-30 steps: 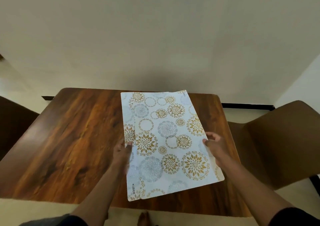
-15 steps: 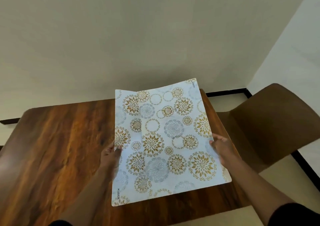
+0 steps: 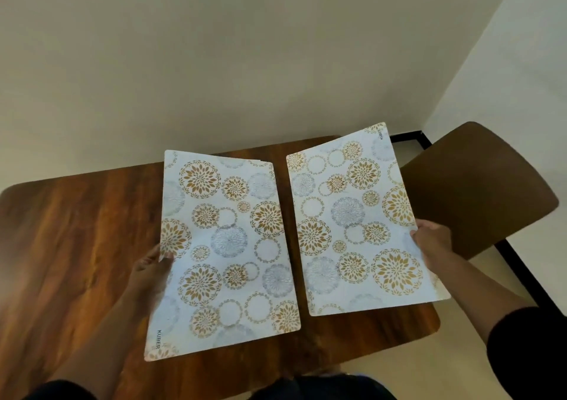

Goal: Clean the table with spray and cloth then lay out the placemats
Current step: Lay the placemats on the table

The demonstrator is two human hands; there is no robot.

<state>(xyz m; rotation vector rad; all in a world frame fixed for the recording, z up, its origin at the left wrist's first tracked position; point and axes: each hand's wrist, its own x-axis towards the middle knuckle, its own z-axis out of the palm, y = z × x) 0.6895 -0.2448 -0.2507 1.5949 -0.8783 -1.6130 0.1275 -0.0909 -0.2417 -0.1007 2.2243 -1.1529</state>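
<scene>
Placemats, two: left placemat (image 3: 227, 246) pinched at its outer edge by left hand (image 3: 150, 269), right placemat (image 3: 356, 218) by right hand (image 3: 431, 241). Look thin, light, floppy; edge grip suits.

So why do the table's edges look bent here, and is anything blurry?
Head view: the wide-angle lens bows the table edges and the wall corner. The wood grain at the left is smeared; the left placemat and right placemat print fairly sharp, each gripped by the left hand and right hand. Lighting is soft and dim, with no glare.
</scene>
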